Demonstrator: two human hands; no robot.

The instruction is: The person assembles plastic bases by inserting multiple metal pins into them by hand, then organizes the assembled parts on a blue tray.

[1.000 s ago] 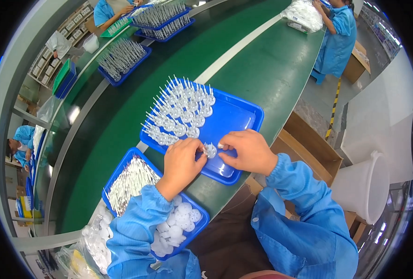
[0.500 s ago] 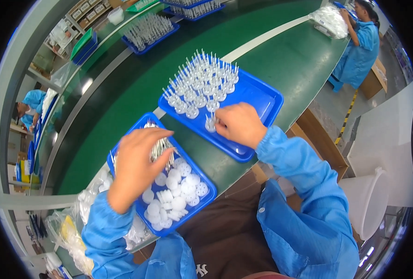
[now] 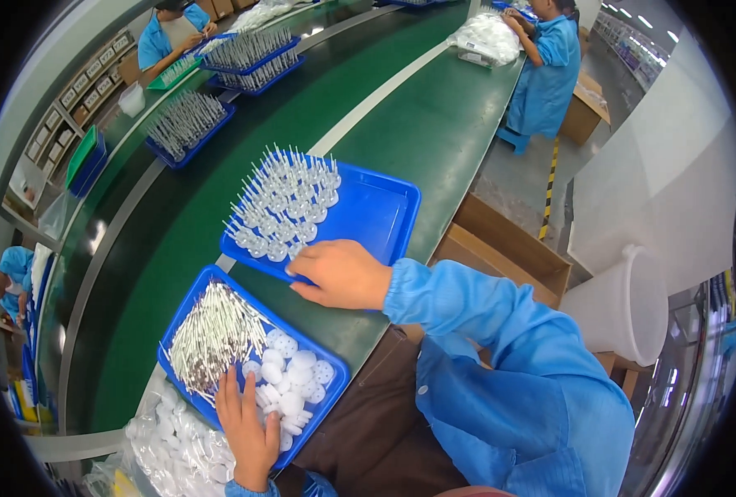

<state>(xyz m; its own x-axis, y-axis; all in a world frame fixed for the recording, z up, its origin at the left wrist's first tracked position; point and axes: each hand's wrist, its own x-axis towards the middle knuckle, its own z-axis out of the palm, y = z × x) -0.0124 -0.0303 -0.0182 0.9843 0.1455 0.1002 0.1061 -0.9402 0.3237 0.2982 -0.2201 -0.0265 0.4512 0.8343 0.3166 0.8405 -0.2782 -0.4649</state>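
My left hand [image 3: 248, 422] lies over the nearer blue tray [image 3: 339, 389], fingers stretched out at the border between thin pale sticks [image 3: 219, 331] and round white plastic discs [image 3: 293, 389], some with holes. My right hand [image 3: 343, 273] is at the near edge of the farther blue tray [image 3: 376, 182]. Its thumb and fingertips are closed together, and what they pinch is mostly hidden. Beside those fingertips, upright clear disc-based pieces with thin stems [image 3: 281, 207] stand packed in the tray's left part.
The green work surface [image 3: 418, 124] curves away. Stacked blue trays of stemmed pieces [image 3: 252, 62] and another such tray [image 3: 187, 128] stand far left. Plastic bags [image 3: 177, 439] lie near left. Right are a cardboard box [image 3: 505, 248] and white bin [image 3: 616, 306]. Co-workers in blue sit farther off.
My view has shifted, so the trays appear farther left. My left hand has come down from above the sticks onto the near side of its tray. My right hand stays by the farther tray's pieces.
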